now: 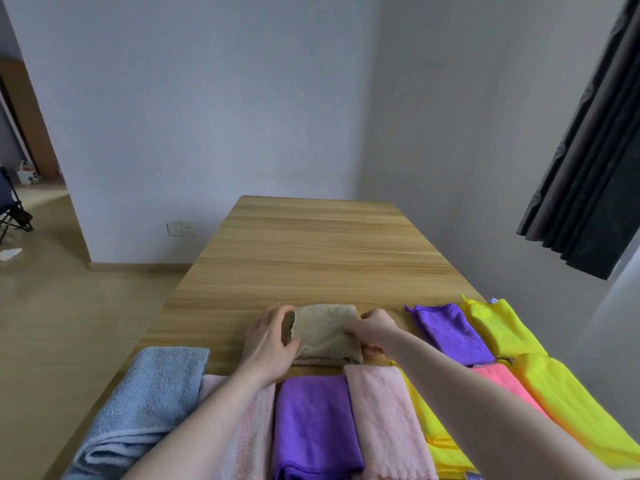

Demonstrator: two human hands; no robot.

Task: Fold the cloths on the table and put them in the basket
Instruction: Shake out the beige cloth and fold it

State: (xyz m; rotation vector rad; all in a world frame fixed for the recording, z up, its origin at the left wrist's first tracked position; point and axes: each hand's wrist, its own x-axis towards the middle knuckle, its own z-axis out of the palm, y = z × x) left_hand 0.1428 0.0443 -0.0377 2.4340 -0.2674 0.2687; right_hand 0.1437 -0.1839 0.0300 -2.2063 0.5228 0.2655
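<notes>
On wooden table [311, 244], folded cloths [325, 336]

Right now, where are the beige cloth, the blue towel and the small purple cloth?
beige cloth [323, 332]: head view, middle of its top fold.
blue towel [152, 393]: head view, its upper surface.
small purple cloth [450, 332]: head view, its centre.

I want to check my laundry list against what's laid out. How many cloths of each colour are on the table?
Tan, held by left hand and right hand: 1
Blue: 1
Pale pink: 2
Purple: 2
Yellow: 3
Bright pink: 1
Total: 10
</notes>
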